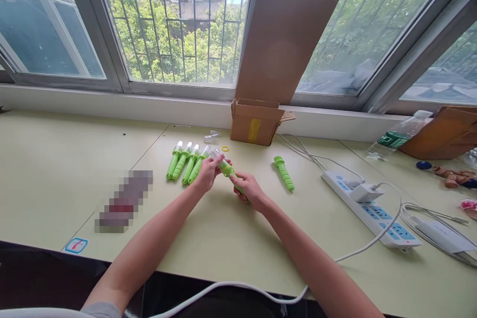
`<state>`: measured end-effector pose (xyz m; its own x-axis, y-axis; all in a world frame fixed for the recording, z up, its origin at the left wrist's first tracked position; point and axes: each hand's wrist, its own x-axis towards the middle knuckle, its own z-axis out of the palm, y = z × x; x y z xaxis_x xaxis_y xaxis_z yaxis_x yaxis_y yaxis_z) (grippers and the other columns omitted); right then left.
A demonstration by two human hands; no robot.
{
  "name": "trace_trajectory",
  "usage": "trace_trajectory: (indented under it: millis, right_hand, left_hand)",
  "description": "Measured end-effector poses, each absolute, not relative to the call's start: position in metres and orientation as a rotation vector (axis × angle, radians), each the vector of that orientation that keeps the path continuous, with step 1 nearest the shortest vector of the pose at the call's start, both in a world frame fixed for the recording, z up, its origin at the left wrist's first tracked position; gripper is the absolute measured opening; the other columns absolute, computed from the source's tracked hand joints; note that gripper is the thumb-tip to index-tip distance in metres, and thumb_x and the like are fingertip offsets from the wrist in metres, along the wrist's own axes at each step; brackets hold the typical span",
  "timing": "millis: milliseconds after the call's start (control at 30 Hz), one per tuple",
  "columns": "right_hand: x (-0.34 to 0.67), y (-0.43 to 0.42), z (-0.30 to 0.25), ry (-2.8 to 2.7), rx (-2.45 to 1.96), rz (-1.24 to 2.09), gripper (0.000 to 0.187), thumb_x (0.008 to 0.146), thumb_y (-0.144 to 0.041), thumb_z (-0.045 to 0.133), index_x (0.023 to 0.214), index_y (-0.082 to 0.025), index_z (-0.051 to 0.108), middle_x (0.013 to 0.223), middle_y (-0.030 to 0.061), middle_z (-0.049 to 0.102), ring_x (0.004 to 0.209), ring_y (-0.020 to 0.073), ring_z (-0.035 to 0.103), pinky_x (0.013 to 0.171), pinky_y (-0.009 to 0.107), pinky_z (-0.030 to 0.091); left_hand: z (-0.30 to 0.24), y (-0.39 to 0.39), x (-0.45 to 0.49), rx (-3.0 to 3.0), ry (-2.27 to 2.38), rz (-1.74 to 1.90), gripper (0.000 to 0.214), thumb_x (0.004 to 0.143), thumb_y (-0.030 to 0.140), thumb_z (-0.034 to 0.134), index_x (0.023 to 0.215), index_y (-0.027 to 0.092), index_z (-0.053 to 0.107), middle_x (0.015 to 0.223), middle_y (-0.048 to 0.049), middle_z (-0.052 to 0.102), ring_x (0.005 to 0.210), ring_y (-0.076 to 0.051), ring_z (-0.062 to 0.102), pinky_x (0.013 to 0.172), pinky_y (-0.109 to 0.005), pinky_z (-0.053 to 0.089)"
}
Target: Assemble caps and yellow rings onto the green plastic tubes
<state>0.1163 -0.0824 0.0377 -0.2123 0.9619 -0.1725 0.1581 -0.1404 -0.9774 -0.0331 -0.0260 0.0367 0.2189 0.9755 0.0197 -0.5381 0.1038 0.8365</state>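
Observation:
Between my two hands is a light-green, torch-shaped plastic toy [227,170] with a clear top, tilted with that top up to the left. My left hand [208,175] is closed around its upper part near the clear end. Lower down, my right hand [251,191] grips the green handle. Just left of my left hand, several similar green toys [174,165] with clear tops lie side by side. A green handle [284,174] without a clear top lies to the right. Beyond my hands are a small yellow ring [224,148] and some small clear plastic pieces [211,136].
A cardboard box [255,124] with a tall flap stands against the window. To the right are a white power strip [372,213], cables, a plastic bottle [400,135] and doll parts [452,177]. A blurred-out rectangular object [124,202] lies left. A white cable [223,284] crosses the front edge.

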Motion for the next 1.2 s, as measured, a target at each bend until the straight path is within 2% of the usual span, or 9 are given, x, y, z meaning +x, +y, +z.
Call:
trace_trajectory:
  millis: [167,300,467,633,767,900,967,1067,1200]
  right_hand:
    - [0.125,-0.082,0.044,-1.178,-1.18,1.895,0.04,0.078,-0.055,0.055,0.101,-0.022,0.052,0.051,-0.0073,0.041,0.035,0.0053,0.024,0.034,0.017,0.014]
    - [0.128,-0.081,0.046,-1.163,-1.138,1.983,0.038,0.081,-0.053,0.051,0.103,-0.023,0.053,0.051,-0.0076,0.039,0.035,0.0053,0.022,0.034,0.016,0.013]
    - [0.122,-0.082,0.04,-1.371,-1.289,1.51,0.046,0.078,-0.062,0.054,0.095,-0.02,0.057,0.05,-0.0068,0.042,0.034,0.0057,0.027,0.033,0.019,0.019]
    - [0.115,-0.08,0.033,-1.585,-1.445,1.056,0.047,0.081,-0.061,0.047,0.098,-0.02,0.064,0.048,-0.0055,0.043,0.038,0.0096,0.036,0.039,0.022,0.027]
    - [0.114,-0.081,0.029,-1.789,-1.549,0.548,0.041,0.087,-0.052,0.044,0.104,-0.024,0.068,0.067,0.0012,0.062,0.059,0.0158,0.053,0.054,0.025,0.034]
    - [0.115,-0.082,0.028,-1.908,-1.743,0.242,0.038,0.089,-0.045,0.044,0.12,-0.031,0.061,0.079,0.0043,0.068,0.068,0.0206,0.058,0.058,0.026,0.032]
    - [0.116,-0.083,0.029,-1.922,-1.75,0.244,0.038,0.089,-0.044,0.044,0.122,-0.032,0.06,0.08,0.0039,0.068,0.068,0.0207,0.058,0.058,0.026,0.032]
    - [0.116,-0.083,0.032,-1.879,-1.659,0.426,0.038,0.09,-0.046,0.042,0.119,-0.032,0.061,0.074,0.0015,0.066,0.065,0.0189,0.057,0.058,0.025,0.034]
    - [0.114,-0.082,0.035,-1.742,-1.45,0.759,0.043,0.085,-0.055,0.046,0.107,-0.023,0.066,0.063,-0.0003,0.057,0.058,0.0151,0.05,0.052,0.024,0.033]
  left_hand:
    - [0.038,-0.024,-0.035,0.868,0.591,1.206,0.035,0.069,0.037,0.076,0.084,0.01,0.06,0.083,-0.0121,0.07,0.085,-0.025,0.068,0.068,-0.03,0.05]
    - [0.039,-0.025,-0.035,0.862,0.539,1.192,0.034,0.071,0.036,0.075,0.088,0.01,0.061,0.09,-0.0134,0.07,0.09,-0.025,0.067,0.072,-0.031,0.051]
    - [0.035,-0.025,-0.031,0.822,0.568,1.216,0.042,0.071,0.04,0.075,0.098,0.012,0.062,0.095,-0.0128,0.069,0.089,-0.023,0.068,0.082,-0.037,0.051]
    - [0.027,-0.024,-0.029,0.828,0.754,1.247,0.038,0.068,0.045,0.075,0.085,0.012,0.063,0.081,-0.008,0.068,0.073,-0.017,0.067,0.082,-0.037,0.052]
    - [0.024,-0.026,-0.028,0.818,0.793,1.27,0.037,0.067,0.045,0.075,0.079,0.013,0.062,0.076,-0.0068,0.068,0.069,-0.016,0.065,0.081,-0.035,0.052]
    - [0.025,-0.028,-0.027,0.78,0.757,1.269,0.036,0.068,0.043,0.075,0.081,0.012,0.061,0.078,-0.0071,0.068,0.071,-0.015,0.064,0.082,-0.035,0.052]
    - [0.026,-0.028,-0.027,0.772,0.705,1.264,0.036,0.068,0.042,0.076,0.082,0.012,0.061,0.082,-0.0079,0.068,0.075,-0.016,0.065,0.084,-0.035,0.051]
    - [0.029,-0.026,-0.03,0.784,0.641,1.255,0.036,0.068,0.04,0.076,0.084,0.011,0.061,0.082,-0.0078,0.068,0.077,-0.017,0.066,0.086,-0.036,0.049]
    - [0.031,-0.024,-0.033,0.83,0.63,1.237,0.036,0.068,0.04,0.076,0.084,0.011,0.062,0.079,-0.0077,0.069,0.076,-0.018,0.066,0.084,-0.036,0.049]
